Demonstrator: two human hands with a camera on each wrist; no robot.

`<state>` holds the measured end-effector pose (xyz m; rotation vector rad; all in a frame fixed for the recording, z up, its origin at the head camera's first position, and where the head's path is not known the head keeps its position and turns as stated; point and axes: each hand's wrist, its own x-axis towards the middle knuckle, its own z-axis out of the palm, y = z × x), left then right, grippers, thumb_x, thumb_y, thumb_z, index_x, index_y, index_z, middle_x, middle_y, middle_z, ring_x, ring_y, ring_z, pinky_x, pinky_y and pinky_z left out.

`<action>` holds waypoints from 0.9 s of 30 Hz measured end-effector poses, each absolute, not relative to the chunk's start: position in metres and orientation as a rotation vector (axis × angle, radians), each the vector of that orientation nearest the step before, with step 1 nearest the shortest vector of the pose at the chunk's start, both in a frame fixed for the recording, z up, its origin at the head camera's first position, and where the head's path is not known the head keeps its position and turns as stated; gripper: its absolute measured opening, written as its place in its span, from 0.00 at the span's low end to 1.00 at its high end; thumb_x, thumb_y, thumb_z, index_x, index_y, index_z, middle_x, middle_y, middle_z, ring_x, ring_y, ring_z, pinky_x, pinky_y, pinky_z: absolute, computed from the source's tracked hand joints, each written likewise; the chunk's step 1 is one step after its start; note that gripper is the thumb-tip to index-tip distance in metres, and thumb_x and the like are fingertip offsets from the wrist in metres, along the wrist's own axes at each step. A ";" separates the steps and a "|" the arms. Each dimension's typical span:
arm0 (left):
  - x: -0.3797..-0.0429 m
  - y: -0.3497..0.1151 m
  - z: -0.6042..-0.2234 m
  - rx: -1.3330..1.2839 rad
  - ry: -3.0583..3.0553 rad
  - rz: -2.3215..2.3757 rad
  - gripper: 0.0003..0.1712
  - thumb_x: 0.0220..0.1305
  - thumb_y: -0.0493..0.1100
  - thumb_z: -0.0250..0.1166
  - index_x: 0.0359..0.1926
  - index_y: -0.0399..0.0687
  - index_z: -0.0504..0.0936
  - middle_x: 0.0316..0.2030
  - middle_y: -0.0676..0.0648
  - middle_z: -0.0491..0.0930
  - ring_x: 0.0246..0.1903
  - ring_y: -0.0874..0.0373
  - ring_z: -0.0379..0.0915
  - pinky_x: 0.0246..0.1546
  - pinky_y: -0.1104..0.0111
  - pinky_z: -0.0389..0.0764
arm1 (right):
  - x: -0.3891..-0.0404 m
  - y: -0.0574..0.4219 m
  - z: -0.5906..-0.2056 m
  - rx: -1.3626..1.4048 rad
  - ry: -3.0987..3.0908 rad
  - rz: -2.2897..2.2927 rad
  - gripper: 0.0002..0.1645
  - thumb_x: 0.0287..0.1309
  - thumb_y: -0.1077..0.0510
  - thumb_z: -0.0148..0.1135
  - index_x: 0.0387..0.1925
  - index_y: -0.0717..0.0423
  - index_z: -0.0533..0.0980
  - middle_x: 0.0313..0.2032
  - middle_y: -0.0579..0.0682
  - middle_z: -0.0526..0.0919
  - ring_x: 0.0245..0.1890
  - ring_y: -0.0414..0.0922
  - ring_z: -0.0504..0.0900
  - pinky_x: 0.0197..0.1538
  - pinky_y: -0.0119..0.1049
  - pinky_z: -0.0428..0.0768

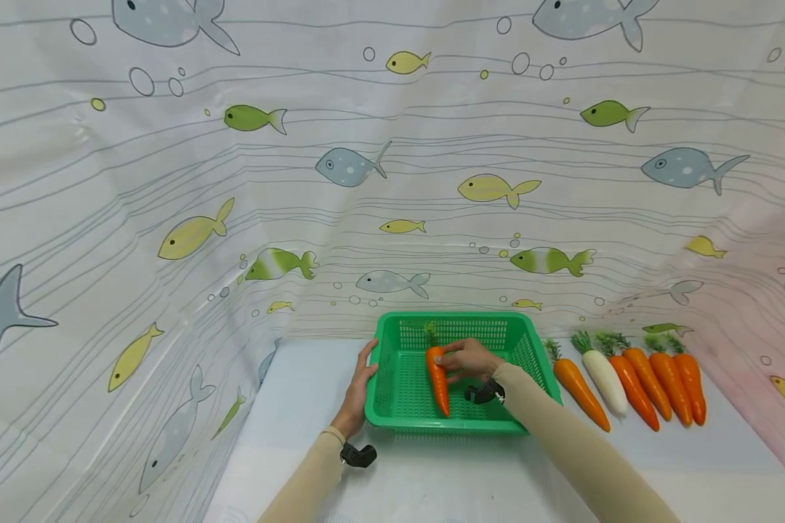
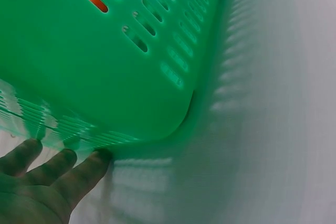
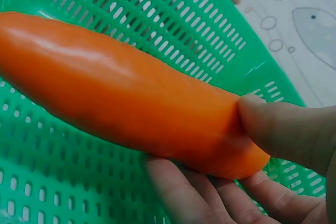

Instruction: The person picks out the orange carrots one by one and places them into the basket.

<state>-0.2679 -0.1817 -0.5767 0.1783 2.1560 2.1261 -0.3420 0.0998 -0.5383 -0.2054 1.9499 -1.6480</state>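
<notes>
An orange carrot (image 1: 437,381) with a green leafy top is inside the green plastic basket (image 1: 448,422). My right hand (image 1: 469,359) grips it near the top end; in the right wrist view the thumb lies on one side of the carrot (image 3: 126,93) and the fingers on the other. At the basket's left side is my left hand (image 1: 357,396), its fingers extended along the outer wall. The left wrist view shows those fingertips (image 2: 79,174) against the slotted wall of the basket (image 2: 105,87), with bits of orange visible through the slots.
To the right of the basket, several more carrots (image 1: 645,381) and a white radish (image 1: 605,383) lie in a row on the white table (image 1: 432,487). A fish-patterned sheet (image 1: 366,218) hangs behind and along both sides.
</notes>
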 end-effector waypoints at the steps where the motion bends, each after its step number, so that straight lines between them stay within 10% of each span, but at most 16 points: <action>1: -0.268 -0.182 -0.577 0.175 2.157 2.124 0.33 0.85 0.51 0.34 0.85 0.76 0.47 0.87 0.52 0.36 0.86 0.44 0.28 0.81 0.37 0.35 | -0.342 0.098 -0.539 -0.205 1.947 -1.646 0.36 0.73 0.61 0.64 0.73 0.76 0.64 0.58 0.69 0.84 0.56 0.61 0.87 0.52 0.52 0.89; 27: -0.267 -0.180 -0.575 0.148 2.148 2.123 0.32 0.85 0.52 0.36 0.84 0.78 0.48 0.87 0.52 0.37 0.85 0.44 0.34 0.81 0.36 0.40 | -0.354 0.068 -0.550 -0.188 1.897 -1.504 0.39 0.72 0.59 0.66 0.75 0.75 0.62 0.61 0.69 0.81 0.59 0.63 0.86 0.53 0.50 0.89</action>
